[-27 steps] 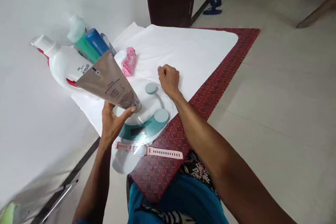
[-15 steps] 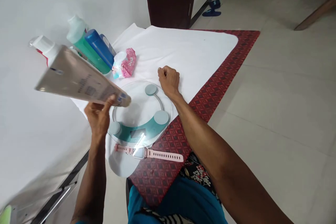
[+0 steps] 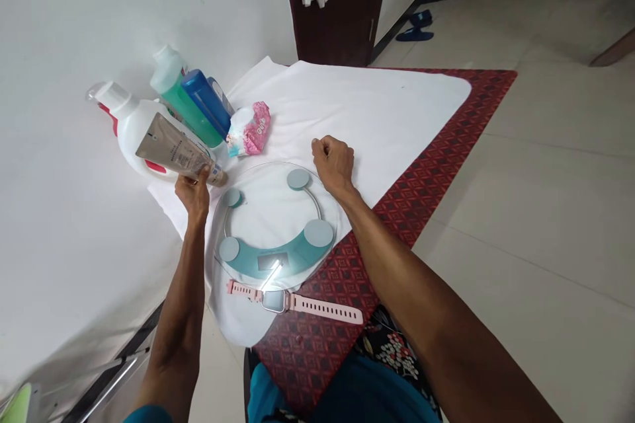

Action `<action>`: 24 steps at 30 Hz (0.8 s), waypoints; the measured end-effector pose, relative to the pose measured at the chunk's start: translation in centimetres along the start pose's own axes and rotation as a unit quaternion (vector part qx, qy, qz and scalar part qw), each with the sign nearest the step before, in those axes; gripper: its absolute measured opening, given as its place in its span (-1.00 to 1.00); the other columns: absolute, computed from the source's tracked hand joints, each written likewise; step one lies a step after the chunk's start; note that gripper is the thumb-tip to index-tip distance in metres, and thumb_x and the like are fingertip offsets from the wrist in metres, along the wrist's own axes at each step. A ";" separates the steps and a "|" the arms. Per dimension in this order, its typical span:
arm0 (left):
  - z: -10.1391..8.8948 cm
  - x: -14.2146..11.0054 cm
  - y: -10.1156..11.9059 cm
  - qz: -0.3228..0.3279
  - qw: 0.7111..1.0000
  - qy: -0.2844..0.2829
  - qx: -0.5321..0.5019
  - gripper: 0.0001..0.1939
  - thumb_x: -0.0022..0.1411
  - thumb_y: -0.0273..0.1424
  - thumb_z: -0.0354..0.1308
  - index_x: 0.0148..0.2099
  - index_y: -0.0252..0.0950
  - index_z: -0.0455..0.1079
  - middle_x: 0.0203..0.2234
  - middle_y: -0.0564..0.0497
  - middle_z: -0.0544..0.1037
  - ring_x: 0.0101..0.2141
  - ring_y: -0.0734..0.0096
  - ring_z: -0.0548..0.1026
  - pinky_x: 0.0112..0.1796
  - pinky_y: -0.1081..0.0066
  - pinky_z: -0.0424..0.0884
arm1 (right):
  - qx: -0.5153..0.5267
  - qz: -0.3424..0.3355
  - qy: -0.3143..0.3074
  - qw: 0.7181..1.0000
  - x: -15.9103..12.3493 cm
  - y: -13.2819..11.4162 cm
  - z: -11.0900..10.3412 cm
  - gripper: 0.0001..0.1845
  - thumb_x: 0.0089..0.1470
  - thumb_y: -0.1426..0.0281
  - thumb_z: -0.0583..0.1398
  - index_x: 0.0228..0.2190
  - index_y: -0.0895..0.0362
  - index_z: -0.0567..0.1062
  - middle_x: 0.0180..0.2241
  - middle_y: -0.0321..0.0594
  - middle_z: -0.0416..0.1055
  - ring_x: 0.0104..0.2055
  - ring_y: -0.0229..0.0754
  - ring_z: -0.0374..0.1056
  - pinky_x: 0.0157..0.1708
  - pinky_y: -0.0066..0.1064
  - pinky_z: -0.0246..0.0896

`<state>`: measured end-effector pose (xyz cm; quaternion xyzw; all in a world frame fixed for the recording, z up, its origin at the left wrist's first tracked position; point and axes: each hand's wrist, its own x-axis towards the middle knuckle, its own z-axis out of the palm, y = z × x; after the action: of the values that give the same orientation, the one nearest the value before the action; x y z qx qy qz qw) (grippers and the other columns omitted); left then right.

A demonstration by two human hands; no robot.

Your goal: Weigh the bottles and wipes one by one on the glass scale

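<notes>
My left hand (image 3: 193,195) is pinching the brown tube (image 3: 171,147) near its narrow end, thumb across it, fingers mostly hidden beneath, left of centre in the frame and in front of the white bottle (image 3: 131,127). My right hand (image 3: 336,162) is resting in a loose fist near mid-frame, gripping nothing I can see, beside the glass scale (image 3: 298,256). I am judging that the tube's wide end, jutting toward the upper left, could knock the white bottle into the green bottle (image 3: 184,102) and blue bottle (image 3: 206,102) crowding behind. Since I am gripping near one end, the tube could also twist loose and drop. The green bottle seems to be holding green liquid (image 3: 206,131); the white bottle, blue bottle and tube are hiding their contents, and the pink packet (image 3: 252,129), upper centre-left, is revealing nothing inside
</notes>
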<state>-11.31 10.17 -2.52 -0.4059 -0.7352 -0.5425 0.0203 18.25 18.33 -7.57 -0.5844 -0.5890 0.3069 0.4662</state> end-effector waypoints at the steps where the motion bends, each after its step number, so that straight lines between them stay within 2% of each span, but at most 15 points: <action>1: 0.4 0.1 0.0 -0.006 1.000 0.003 0.009 -0.66 0.07 -0.19 0.38 -0.19 -0.31 0.50 -0.34 0.01 0.60 -0.30 0.29 0.53 -0.19 0.31 0.50 | 0.000 0.001 0.001 1.000 0.0 0.0 0.0 -0.59 0.38 0.31 0.10 -0.55 0.00 0.19 -0.57 -0.33 0.30 -0.45 -0.15 0.20 -0.27 -0.27 0.03; 5: 1.7 1.2 0.4 -0.015 0.999 0.009 0.049 -0.71 0.12 -0.21 0.37 -0.21 -0.28 0.47 -0.36 0.02 0.58 -0.32 0.30 0.49 -0.22 0.33 0.47 | -0.006 -0.001 0.001 1.000 0.1 0.0 -0.1 -0.59 0.37 0.31 0.10 -0.55 0.00 0.19 -0.58 -0.33 0.31 -0.46 -0.14 0.19 -0.29 -0.28 0.01; 10: 3.3 2.3 1.1 -0.008 0.993 0.004 0.115 -0.69 0.15 -0.19 0.39 -0.18 -0.24 0.41 -0.30 -0.01 0.59 -0.26 0.23 0.53 -0.08 0.24 0.49 | -0.016 0.007 -0.005 1.000 0.2 -0.3 -0.1 -0.58 0.38 0.33 0.11 -0.55 0.00 0.21 -0.57 -0.33 0.29 -0.44 -0.14 0.19 -0.27 -0.27 -0.02; 13: 3.5 2.1 1.6 -0.012 0.990 -0.003 0.140 -0.61 0.15 -0.18 0.43 -0.12 -0.24 0.38 -0.23 -0.04 0.59 -0.19 0.16 0.56 0.01 0.17 0.49 | -0.015 0.021 -0.007 1.000 0.1 -0.7 -0.4 -0.58 0.39 0.35 0.11 -0.55 0.01 0.20 -0.55 -0.34 0.29 -0.43 -0.14 0.19 -0.26 -0.27 -0.03; 16: 2.9 0.9 2.3 0.004 0.993 0.002 0.115 -0.48 0.16 -0.20 0.44 0.05 -0.28 0.35 -0.03 -0.15 0.56 -0.08 0.13 0.58 0.05 0.16 0.49 | -0.011 0.036 -0.012 0.999 0.0 -1.2 -0.7 -0.57 0.39 0.36 0.11 -0.55 0.00 0.19 -0.54 -0.33 0.27 -0.42 -0.14 0.19 -0.27 -0.27 -0.05; 19: 2.1 -1.1 3.5 0.080 0.987 0.086 0.114 -0.23 0.14 -0.25 0.47 0.29 -0.30 0.22 0.18 -0.28 0.41 0.09 0.08 0.51 0.12 0.13 0.48 | -0.008 0.036 -0.018 0.999 0.1 -1.4 -0.9 -0.56 0.40 0.35 0.10 -0.55 0.00 0.17 -0.54 -0.33 0.26 -0.42 -0.14 0.15 -0.28 -0.27 -0.08; 21: 2.2 -2.3 4.7 0.161 0.974 0.107 0.117 -0.18 0.16 -0.26 0.47 0.34 -0.27 0.18 0.22 -0.29 0.36 0.16 0.05 0.45 0.17 0.10 0.45 | -0.008 0.038 -0.018 0.999 0.2 -1.4 -0.8 -0.54 0.40 0.34 0.11 -0.56 0.00 0.16 -0.54 -0.33 0.24 -0.43 -0.14 0.11 -0.30 -0.27 -0.10; 22: 2.6 -2.6 5.4 0.202 0.969 0.081 0.115 -0.22 0.19 -0.24 0.45 0.34 -0.26 0.19 0.21 -0.28 0.37 0.18 0.05 0.44 0.19 0.09 0.44 | -0.008 0.039 -0.016 0.999 0.2 -1.3 -0.7 -0.54 0.40 0.34 0.11 -0.56 0.00 0.15 -0.54 -0.33 0.24 -0.43 -0.14 0.10 -0.30 -0.28 -0.10; 24: 4.1 -2.8 6.7 0.265 0.958 -0.017 0.112 -0.32 0.25 -0.22 0.42 0.30 -0.25 0.26 0.20 -0.27 0.39 0.21 0.03 0.43 0.26 0.08 0.39 | -0.004 0.037 -0.010 0.999 0.3 -1.1 -0.6 -0.54 0.40 0.34 0.11 -0.56 0.00 0.15 -0.54 -0.33 0.24 -0.44 -0.14 0.09 -0.31 -0.28 -0.10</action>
<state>-3.61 12.49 -0.26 -0.5907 -0.6574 -0.4249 0.1958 18.38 18.35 -6.26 -0.6044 -0.5728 0.3278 0.4462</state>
